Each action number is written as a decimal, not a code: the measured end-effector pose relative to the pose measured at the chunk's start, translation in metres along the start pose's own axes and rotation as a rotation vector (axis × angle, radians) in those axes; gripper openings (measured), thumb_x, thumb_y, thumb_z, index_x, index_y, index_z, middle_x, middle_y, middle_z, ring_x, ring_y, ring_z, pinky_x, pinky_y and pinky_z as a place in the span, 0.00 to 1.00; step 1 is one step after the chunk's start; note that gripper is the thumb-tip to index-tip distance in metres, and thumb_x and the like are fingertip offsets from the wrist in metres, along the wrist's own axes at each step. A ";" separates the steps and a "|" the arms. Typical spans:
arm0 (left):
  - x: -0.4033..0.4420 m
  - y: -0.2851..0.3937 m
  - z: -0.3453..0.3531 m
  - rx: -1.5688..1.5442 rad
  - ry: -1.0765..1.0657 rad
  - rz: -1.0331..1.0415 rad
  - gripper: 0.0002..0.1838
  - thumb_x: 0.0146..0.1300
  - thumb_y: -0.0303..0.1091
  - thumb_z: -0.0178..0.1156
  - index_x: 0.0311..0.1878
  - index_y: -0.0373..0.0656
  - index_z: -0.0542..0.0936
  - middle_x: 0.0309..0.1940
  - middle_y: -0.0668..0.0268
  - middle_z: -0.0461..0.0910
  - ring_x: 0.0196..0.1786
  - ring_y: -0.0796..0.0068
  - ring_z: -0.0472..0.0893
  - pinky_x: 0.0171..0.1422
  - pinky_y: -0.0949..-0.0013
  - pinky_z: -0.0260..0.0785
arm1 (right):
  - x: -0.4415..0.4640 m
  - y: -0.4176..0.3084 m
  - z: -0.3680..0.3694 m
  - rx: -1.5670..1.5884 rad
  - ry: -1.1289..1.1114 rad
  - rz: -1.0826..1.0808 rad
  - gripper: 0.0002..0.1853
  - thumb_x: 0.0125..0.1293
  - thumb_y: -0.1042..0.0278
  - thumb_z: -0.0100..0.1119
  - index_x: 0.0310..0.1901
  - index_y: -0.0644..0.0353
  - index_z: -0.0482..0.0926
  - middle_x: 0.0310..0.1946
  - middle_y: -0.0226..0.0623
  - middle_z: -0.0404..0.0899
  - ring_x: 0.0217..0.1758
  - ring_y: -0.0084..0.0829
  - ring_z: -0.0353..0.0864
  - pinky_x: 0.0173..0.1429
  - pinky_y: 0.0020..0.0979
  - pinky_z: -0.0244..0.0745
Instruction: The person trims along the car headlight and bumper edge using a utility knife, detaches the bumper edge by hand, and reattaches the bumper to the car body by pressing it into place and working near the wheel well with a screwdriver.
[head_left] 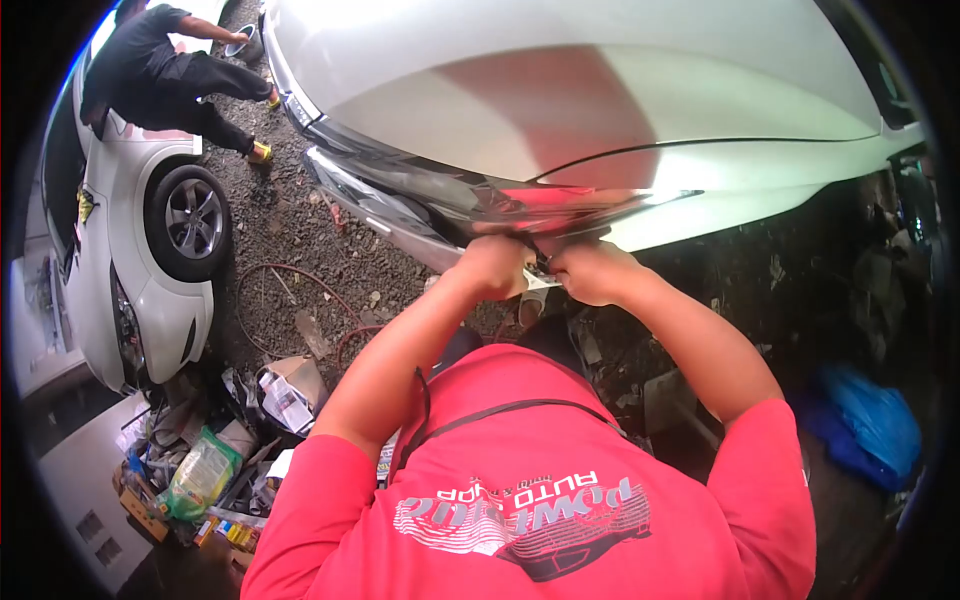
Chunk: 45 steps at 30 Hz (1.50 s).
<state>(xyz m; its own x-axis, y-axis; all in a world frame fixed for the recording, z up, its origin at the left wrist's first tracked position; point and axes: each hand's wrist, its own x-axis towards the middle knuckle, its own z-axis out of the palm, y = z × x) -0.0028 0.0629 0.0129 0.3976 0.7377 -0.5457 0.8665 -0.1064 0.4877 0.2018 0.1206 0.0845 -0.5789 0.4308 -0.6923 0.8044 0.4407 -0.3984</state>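
- Head view: two bare hands meet at the front corner of a pale car, beneath its headlamp.
- Stage: the handling appears to be under way rather than finished, since both hands are engaged at the same spot. The front bumper lies along the car's nose; whether its near end is fastened is hidden by the hands, so I cannot tell how much is done or left.
- Object: a small pale piece shows between the hands, bright and angular, with something dark just above it. Whether it is loose or belongs to the bumper is unclear.
- Grip: the left hand and the right hand have their fingers curled closed, and both appear to pinch the pale piece from opposite sides; the fingertips are mostly hidden.
- Surface: the bodywork is glossy, with a red reflection across the hood.
- Surroundings: another person bends beside a white car, one hand at a bucket. A thin hose loops over the gravel, and a blue bag lies to the right.
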 end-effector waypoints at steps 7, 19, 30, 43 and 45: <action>0.001 0.002 -0.007 0.020 0.011 -0.010 0.24 0.61 0.51 0.69 0.58 0.53 0.90 0.51 0.54 0.91 0.57 0.47 0.88 0.62 0.48 0.79 | -0.001 0.004 0.005 0.069 0.063 -0.047 0.14 0.74 0.61 0.58 0.51 0.50 0.91 0.48 0.46 0.91 0.55 0.53 0.89 0.59 0.51 0.82; -0.006 0.008 -0.010 -0.011 0.080 0.009 0.22 0.59 0.55 0.72 0.53 0.56 0.92 0.47 0.57 0.91 0.53 0.49 0.89 0.60 0.49 0.80 | -0.004 0.018 0.037 0.070 0.203 -0.072 0.17 0.66 0.71 0.57 0.53 0.50 0.90 0.46 0.49 0.91 0.52 0.53 0.91 0.57 0.53 0.84; -0.005 0.003 -0.001 -0.117 0.205 0.082 0.19 0.57 0.48 0.71 0.52 0.59 0.94 0.47 0.60 0.92 0.51 0.52 0.90 0.59 0.52 0.82 | -0.018 0.012 0.102 0.312 0.523 -0.051 0.17 0.71 0.69 0.50 0.54 0.56 0.86 0.42 0.52 0.90 0.47 0.58 0.89 0.51 0.57 0.83; -0.007 0.018 -0.007 -0.141 0.193 0.049 0.17 0.59 0.50 0.72 0.48 0.57 0.95 0.43 0.61 0.93 0.49 0.53 0.90 0.55 0.52 0.82 | -0.020 -0.012 0.108 0.425 0.537 0.126 0.19 0.73 0.63 0.51 0.59 0.54 0.86 0.46 0.55 0.89 0.52 0.60 0.88 0.58 0.60 0.82; -0.005 0.012 -0.006 -0.212 0.075 0.064 0.16 0.59 0.47 0.72 0.50 0.58 0.95 0.45 0.59 0.93 0.49 0.56 0.91 0.55 0.53 0.82 | -0.021 -0.012 0.102 0.360 0.387 0.171 0.18 0.73 0.57 0.53 0.56 0.54 0.86 0.46 0.55 0.90 0.53 0.62 0.88 0.58 0.61 0.81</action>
<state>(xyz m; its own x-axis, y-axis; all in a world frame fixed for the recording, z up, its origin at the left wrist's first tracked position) 0.0036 0.0618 0.0254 0.4192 0.7823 -0.4608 0.7543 -0.0177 0.6563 0.2182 0.0259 0.0423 -0.3880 0.7605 -0.5207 0.8469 0.0714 -0.5269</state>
